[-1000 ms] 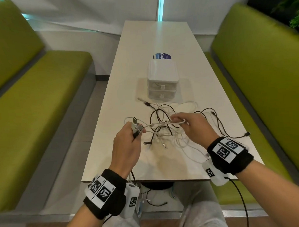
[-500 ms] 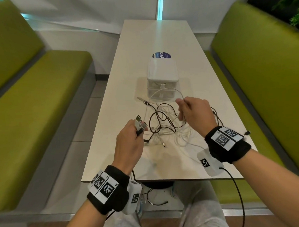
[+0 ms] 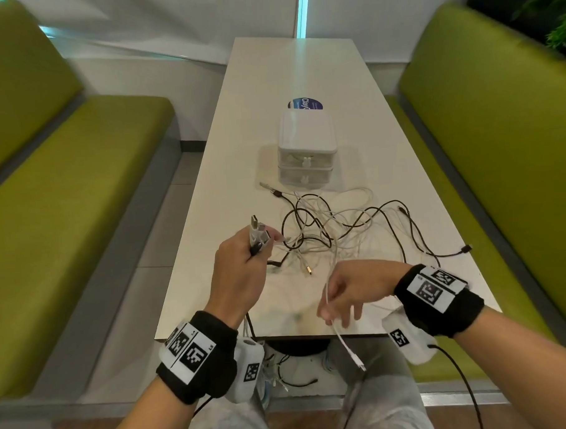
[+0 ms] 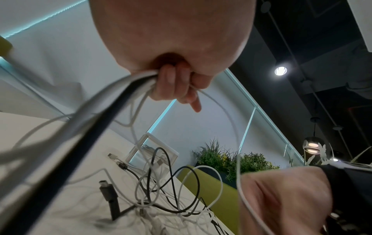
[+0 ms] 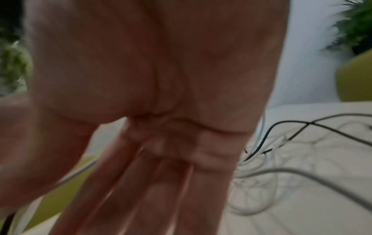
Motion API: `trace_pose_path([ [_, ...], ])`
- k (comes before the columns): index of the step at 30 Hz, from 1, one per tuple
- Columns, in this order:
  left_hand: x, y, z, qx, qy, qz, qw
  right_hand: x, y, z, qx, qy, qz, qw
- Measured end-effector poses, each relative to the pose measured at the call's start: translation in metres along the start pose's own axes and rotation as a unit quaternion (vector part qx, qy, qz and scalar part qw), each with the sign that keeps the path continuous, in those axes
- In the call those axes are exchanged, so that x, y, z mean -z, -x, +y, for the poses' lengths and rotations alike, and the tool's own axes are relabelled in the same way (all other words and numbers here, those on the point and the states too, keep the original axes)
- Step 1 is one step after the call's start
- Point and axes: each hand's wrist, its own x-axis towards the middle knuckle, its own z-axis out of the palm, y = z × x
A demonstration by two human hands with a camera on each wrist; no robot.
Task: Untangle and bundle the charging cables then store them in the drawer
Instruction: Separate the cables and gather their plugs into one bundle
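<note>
A tangle of black and white charging cables [image 3: 334, 228] lies on the white table [image 3: 301, 67], in front of a small white two-drawer unit [image 3: 306, 148] whose drawers are both closed. My left hand [image 3: 244, 258] is raised left of the tangle and grips a bunch of cable plug ends [image 3: 259, 234]. In the left wrist view its curled fingers [image 4: 173, 85] hold white and black cords. My right hand [image 3: 337, 296] is near the table's front edge and pinches a white cable [image 3: 345, 344]. That cable's plug end hangs below the edge. The right wrist view is blurred.
Green benches [image 3: 63, 191] [image 3: 499, 140] run along both sides of the table. A round blue sticker [image 3: 304, 103] lies behind the drawer unit. A black plug [image 3: 466, 248] rests near the table's right edge. More cable ends [image 3: 292, 381] lie on the floor under the table.
My right hand has come back from above the tangle to the table's front edge, drawing a white cable out with it. My left hand still holds the plug ends.
</note>
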Motion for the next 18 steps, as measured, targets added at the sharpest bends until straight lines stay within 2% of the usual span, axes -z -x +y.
trace_pose_path([
  [3,0.002,0.004,0.005,-0.002,0.088,-0.077,0.993,0.002,-0.001,0.004,-0.059,0.174,-0.04,0.982],
  [6,0.004,0.008,0.013,-0.011,0.143,-0.165,0.976,0.009,0.001,0.003,-0.092,0.273,0.046,0.957],
  [8,0.004,0.008,0.018,-0.023,0.132,-0.202,0.97,0.014,0.003,0.001,-0.075,0.281,0.126,0.948],
  [11,0.004,0.01,0.023,-0.02,0.163,-0.238,0.957,0.017,0.004,-0.003,-0.009,0.213,0.203,0.956],
  [13,0.005,0.012,0.025,-0.025,0.195,-0.225,0.954,0.015,0.005,-0.01,0.035,0.167,0.212,0.962],
  [16,0.007,0.011,0.028,-0.033,0.22,-0.156,0.962,0.009,0.002,-0.019,0.083,0.113,0.209,0.968],
  [18,0.008,0.008,0.03,-0.021,0.24,-0.11,0.964,0.008,-0.001,-0.021,0.1,0.114,0.246,0.957],
])
